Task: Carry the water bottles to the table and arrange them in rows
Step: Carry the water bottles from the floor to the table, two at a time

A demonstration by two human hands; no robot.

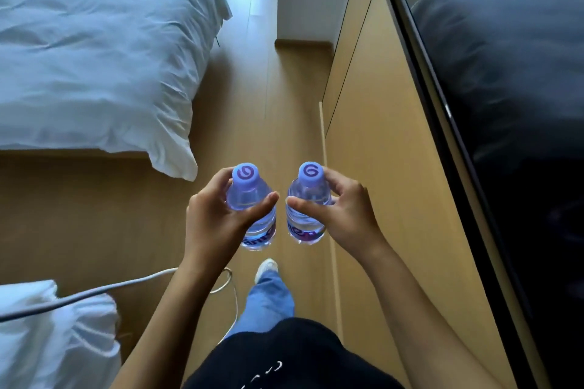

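I hold two small clear water bottles with purple caps, upright and side by side, above a wooden floor. My left hand (215,218) grips the left bottle (252,199) around its shoulder, thumb across the front. My right hand (341,211) grips the right bottle (306,196) the same way. Both bottles carry purple labels near their lower halves. No table is in view.
A bed with a white duvet (94,50) fills the upper left. More white bedding (53,335) lies at the lower left, crossed by a grey cable (94,290). A wooden wall panel (379,136) and a dark screen (505,104) line the right. My leg and shoe (267,267) step along the narrow floor strip.
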